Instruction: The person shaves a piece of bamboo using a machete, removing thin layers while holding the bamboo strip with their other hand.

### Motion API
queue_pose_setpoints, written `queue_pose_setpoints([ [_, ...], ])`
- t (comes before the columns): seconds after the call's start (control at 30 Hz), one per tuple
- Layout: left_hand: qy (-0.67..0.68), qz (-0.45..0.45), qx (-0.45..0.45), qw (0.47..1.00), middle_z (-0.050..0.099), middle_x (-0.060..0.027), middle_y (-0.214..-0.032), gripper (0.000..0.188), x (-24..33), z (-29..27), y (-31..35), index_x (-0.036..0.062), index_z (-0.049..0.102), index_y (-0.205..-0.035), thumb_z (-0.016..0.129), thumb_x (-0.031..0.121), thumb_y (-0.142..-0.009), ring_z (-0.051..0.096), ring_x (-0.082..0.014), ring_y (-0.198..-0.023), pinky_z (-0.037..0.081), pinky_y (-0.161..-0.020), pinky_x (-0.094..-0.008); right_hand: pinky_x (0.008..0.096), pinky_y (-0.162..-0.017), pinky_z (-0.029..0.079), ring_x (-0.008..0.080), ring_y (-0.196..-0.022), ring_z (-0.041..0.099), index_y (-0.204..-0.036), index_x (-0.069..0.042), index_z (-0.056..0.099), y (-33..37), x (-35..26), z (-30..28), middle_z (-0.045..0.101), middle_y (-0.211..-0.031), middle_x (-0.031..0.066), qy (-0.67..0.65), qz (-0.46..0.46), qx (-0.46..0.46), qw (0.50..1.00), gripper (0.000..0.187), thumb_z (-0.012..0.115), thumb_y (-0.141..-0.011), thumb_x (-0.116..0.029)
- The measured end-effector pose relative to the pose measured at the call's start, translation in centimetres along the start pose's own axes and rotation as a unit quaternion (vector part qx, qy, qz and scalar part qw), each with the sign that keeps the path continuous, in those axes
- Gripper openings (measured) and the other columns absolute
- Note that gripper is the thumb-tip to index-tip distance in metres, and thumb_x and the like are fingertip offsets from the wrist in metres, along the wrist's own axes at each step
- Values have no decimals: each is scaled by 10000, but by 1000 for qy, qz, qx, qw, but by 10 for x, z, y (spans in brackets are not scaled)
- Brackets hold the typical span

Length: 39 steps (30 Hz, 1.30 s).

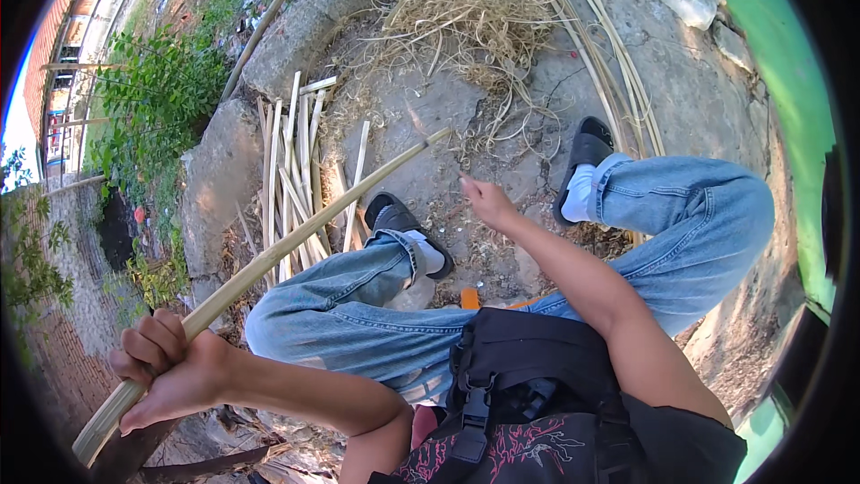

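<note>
My left hand [166,354] is wrapped round a long pale bamboo strip [296,237] near its lower end. The strip slants up and to the right across the view, over my left shin and sandal [408,224], and its far tip is above the ground between my feet. Just right of and below that tip is my right hand [490,203], its fingers curled. Whatever those fingers hold is too thin and blurred to make out. A narrow pinkish-grey sliver [414,115] shows just beyond the strip's tip; I cannot tell whether it joins the right hand.
Cut bamboo strips [291,166] lie piled left of my left foot. A heap of curly shavings [475,13] is ahead, with long thin strips [618,63] to its right. A broken concrete edge [219,170] borders the left; a green wall [779,63] stands right. Something orange [469,298] lies between my legs.
</note>
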<state>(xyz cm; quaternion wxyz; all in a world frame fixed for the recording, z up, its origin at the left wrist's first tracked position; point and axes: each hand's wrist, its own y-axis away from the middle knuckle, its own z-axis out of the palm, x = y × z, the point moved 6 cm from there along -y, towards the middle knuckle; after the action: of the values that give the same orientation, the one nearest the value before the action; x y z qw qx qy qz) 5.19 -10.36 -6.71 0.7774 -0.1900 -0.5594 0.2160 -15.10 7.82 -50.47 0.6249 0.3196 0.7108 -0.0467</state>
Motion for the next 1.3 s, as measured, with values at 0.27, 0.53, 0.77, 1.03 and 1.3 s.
queue_pose_setpoints([
  [0.27, -40, 11, 37, 998, 138, 38, -513, 690, -6, -11, -15, 160, 189, -606, 247, 829, -765, 87, -75, -454, 60, -427, -265, 363, -653, 448, 224, -619, 547, -1259, -80, 529, 1, -6, 5, 564, -649, 160, 35, 42, -7, 998, 440, 413, -961, -382],
  [0.53, 4, -26, -40, 999, 149, 40, -498, 680, -10, -22, -25, 160, 203, -591, 192, 809, -792, 106, -65, -435, 69, -428, -259, 428, -669, 458, 367, -715, 613, -1164, -90, 590, -17, -2, 9, 614, -740, 214, 41, 24, 14, 999, 426, 404, -948, -407],
  [0.77, 104, -47, -112, 987, 155, 40, -495, 679, -16, -27, -24, 162, 198, -591, 157, 808, -795, 106, -70, -435, 70, -427, -262, 429, -686, 460, 393, -755, 611, -1062, -48, 627, -28, 37, -6, 623, -790, 235, 78, 56, 69, 993, 428, 409, -949, -399],
  [1.03, -116, 16, 110, 987, 142, 17, -536, 658, -17, -30, -23, 132, 220, -615, 129, 740, -849, 107, -98, -466, 84, -436, -267, 432, -647, 452, 387, -697, 596, -1165, -93, 587, -29, 9, -3, 606, -732, 219, 75, 103, 18, 992, 437, 397, -947, -421],
  [1.3, -148, 44, 178, 972, 146, 2, -547, 608, -12, -37, -20, 134, 225, -621, 168, 675, -892, 111, -107, -476, 89, -445, -270, 381, -582, 442, 322, -547, 562, -1255, -139, 547, 9, -111, 46, 550, -602, 189, -51, -124, -126, 983, 437, 391, -957, -418],
])
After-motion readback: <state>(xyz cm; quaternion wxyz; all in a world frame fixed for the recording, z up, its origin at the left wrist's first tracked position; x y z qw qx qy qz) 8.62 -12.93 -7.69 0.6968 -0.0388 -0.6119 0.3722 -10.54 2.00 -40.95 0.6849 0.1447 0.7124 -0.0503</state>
